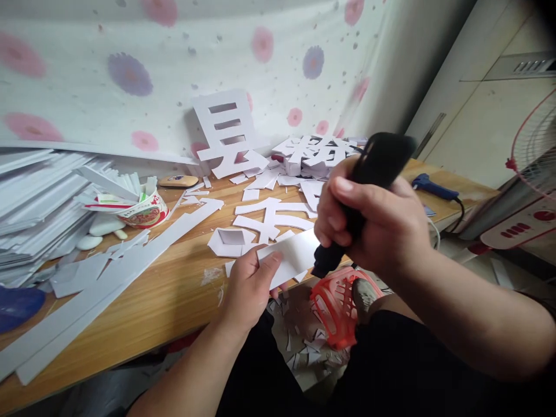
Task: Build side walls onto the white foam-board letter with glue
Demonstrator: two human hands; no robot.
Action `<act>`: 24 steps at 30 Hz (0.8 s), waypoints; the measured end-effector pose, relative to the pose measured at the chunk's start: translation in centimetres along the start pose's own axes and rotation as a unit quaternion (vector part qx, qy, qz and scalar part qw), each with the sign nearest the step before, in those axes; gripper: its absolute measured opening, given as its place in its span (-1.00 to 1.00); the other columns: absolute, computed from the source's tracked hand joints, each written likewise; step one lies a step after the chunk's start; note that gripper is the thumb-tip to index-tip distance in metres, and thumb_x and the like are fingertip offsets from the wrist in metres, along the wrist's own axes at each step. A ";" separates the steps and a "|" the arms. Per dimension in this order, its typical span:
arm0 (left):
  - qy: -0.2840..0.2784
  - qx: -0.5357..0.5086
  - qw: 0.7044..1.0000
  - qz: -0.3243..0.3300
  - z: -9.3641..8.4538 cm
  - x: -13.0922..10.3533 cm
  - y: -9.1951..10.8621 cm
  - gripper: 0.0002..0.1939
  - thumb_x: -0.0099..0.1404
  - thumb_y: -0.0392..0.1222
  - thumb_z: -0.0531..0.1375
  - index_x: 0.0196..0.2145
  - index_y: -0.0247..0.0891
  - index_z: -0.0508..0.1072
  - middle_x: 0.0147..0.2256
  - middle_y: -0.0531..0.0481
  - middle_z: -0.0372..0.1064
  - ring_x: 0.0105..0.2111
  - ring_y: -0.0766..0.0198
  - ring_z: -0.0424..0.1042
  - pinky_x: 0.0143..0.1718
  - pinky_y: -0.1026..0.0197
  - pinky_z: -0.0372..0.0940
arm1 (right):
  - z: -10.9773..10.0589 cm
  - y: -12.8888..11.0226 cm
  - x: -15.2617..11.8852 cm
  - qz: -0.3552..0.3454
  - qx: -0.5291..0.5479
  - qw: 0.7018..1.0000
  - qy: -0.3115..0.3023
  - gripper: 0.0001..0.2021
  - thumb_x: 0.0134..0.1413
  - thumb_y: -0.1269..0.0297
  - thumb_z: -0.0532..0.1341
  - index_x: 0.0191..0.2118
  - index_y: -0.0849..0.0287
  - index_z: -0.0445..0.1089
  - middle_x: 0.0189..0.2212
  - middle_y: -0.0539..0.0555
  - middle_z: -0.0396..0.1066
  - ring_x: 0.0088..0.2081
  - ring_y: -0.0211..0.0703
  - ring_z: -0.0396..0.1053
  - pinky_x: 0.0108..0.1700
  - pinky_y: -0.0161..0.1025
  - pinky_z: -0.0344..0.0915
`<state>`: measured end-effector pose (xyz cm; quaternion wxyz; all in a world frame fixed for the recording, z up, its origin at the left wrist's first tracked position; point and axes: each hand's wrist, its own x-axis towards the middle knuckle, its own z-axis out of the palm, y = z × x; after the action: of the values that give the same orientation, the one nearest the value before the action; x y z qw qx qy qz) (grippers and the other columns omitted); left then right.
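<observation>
Between the thumb and fingers of my left hand (pixel 254 277) is a flat white board piece (pixel 293 258), held over the front edge of the table. My right hand (pixel 373 220) is wrapped round a thick black handheld tool (pixel 384 159), tilted with its narrow dark head pointing down and left. That head is at the right end of the board piece; I cannot tell whether they touch. The tool is slightly blurred and its exact kind does not show. White cut-out character parts (pixel 270 219) lie on the table just beyond my hands.
The wooden table (pixel 186 313) bears long white strips (pixel 108 295), a stack of white boards (pixel 30 214) and a paper bowl (pixel 147 211) of offcuts. A large white cut-out character (pixel 228 130) leans at the back. A blue glue gun (pixel 434 186) lies right; a red plastic basket (pixel 332 315) stands below.
</observation>
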<state>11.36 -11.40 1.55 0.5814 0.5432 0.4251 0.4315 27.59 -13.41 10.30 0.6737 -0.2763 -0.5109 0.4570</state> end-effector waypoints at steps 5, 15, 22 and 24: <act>-0.021 0.018 1.000 0.015 0.4 -0.5 -0.1 -0.78 0.19 -0.05 0.18 -0.34 -0.29 0.40 -0.64 0.10 0.33 -0.70 0.35 0.30 -0.77 0.40 0.08 | 0.3 1.3 0.0 0.031 0.008 0.999 -0.019 -0.83 0.07 0.28 0.25 -0.43 0.12 0.22 -0.70 -0.17 0.16 -0.72 -0.39 0.09 -0.63 -0.35 0.22; -0.051 0.072 0.995 0.039 0.2 -0.5 -0.7 -0.75 0.28 -0.02 0.15 -0.33 -0.27 0.41 -0.61 0.08 0.35 -0.67 0.35 0.31 -0.73 0.38 0.14 | 0.5 1.4 -0.1 0.034 0.012 0.999 -0.021 -0.82 0.07 0.28 0.26 -0.42 0.13 0.22 -0.71 -0.18 0.12 -0.72 -0.41 0.06 -0.64 -0.36 0.20; -0.057 0.068 0.995 0.033 0.2 -0.7 -0.7 -0.74 0.28 -0.01 0.16 -0.28 -0.28 0.41 -0.58 0.08 0.36 -0.65 0.33 0.35 -0.73 0.37 0.16 | 0.6 1.8 0.0 0.044 -0.014 0.999 -0.022 -0.82 0.07 0.27 0.25 -0.43 0.12 0.21 -0.70 -0.18 0.12 -0.72 -0.41 0.06 -0.64 -0.36 0.22; -0.056 0.068 0.996 0.034 0.2 -0.7 -0.7 -0.75 0.28 -0.01 0.16 -0.29 -0.27 0.41 -0.58 0.08 0.36 -0.65 0.34 0.35 -0.73 0.38 0.16 | 0.6 1.8 0.0 0.048 -0.013 0.998 -0.024 -0.82 0.07 0.27 0.25 -0.43 0.12 0.21 -0.71 -0.18 0.12 -0.73 -0.41 0.05 -0.65 -0.36 0.21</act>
<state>11.36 -12.10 0.87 0.5512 0.6186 0.4017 0.3901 26.39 -12.65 8.97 0.6345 -0.2987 -0.5190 0.4887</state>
